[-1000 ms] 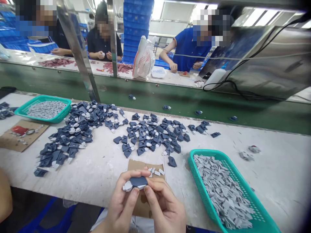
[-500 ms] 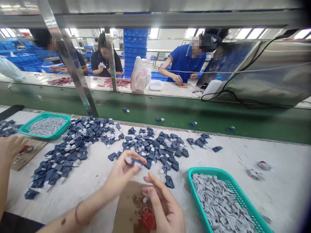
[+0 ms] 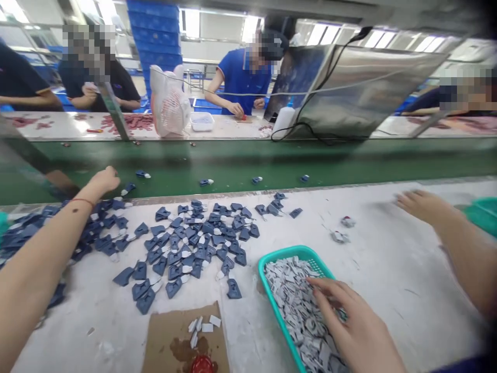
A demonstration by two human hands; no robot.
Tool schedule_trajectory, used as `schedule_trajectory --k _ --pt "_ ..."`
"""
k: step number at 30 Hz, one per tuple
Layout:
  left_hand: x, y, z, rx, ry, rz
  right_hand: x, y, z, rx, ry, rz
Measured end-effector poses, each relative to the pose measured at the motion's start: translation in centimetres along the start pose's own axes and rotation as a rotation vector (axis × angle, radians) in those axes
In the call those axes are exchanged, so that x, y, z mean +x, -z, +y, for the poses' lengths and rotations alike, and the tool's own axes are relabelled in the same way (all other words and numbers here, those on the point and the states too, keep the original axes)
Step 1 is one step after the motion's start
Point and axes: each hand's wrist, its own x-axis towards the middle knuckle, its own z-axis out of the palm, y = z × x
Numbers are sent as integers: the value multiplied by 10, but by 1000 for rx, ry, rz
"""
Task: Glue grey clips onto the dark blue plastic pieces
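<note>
My left hand (image 3: 103,181) is stretched over the near edge of the green conveyor belt (image 3: 233,158). Its fingers are curled in, and their undersides are hidden. Right beside it lies a dark blue plastic piece with a white tip (image 3: 128,188). My right hand (image 3: 345,316) is over the teal basket (image 3: 271,299), thumb and fingers apart, fingertips at the small grey pieces (image 3: 289,290) inside. A cardboard sheet (image 3: 159,339) bears several light grey pieces (image 3: 207,327) and a red round cap (image 3: 202,364).
Many blue pieces (image 3: 198,238) cover the table's middle and left. Beyond the basket lie two small grey-and-red items (image 3: 340,237). Another person's blurred hand (image 3: 421,204) reaches in from the right. Across the belt, co-workers sit near a plastic bag (image 3: 171,106) and a white bottle (image 3: 284,120).
My left hand has gone from above the cardboard to the belt; the blue piece it held no longer shows in it. My right hand has moved right to the basket. The view has turned right.
</note>
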Motion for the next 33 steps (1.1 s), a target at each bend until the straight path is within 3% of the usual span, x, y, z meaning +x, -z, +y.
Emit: schedule_trajectory --k 4,7,11,16,22,29,33 --pt "10 -11 -22 178 141 -22 13 -7 1 -64 61 -108" --pt "6 -10 -34 289 166 -15 23 -14 2 -132 162 -129" --pt "-1 1 -39 377 75 -19 38 -25 11 -226 382 -81" --pt "-8 2 -39 383 -75 -164 55 -35 18 -206 555 -19" --pt "-16 3 -31 359 -95 -238 58 -40 24 -138 506 -41" --pt "-25 7 -3 223 -185 -444 57 -39 18 -30 371 -80" --pt "-6 3 -3 271 -124 -284 54 -30 5 71 221 -123"
